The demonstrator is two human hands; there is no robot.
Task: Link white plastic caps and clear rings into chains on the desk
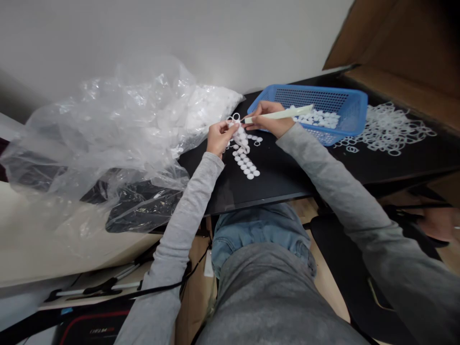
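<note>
My left hand [220, 137] pinches white round plastic pieces [240, 133] that hang together in a cluster above the black table. White rings [235, 117] stick up beside its fingertips. Closed around a long, pale green tool with a thin tip [280, 114], my right hand [269, 117] has that tip close to the pieces in the left. Whether it touches them I cannot tell. Below the hands, a strip of joined white discs [248, 168] lies flat on the table. A few more discs and rings [257, 140] are partly hidden behind the held cluster.
A blue plastic basket [354, 112] containing white discs stands behind my right hand. Farther right lies a heap of white rings [390, 128], near a cardboard box [402, 62]. Clear plastic bags [118, 124], one holding white pieces, cover the left side. The black table [280, 177] ends before my lap.
</note>
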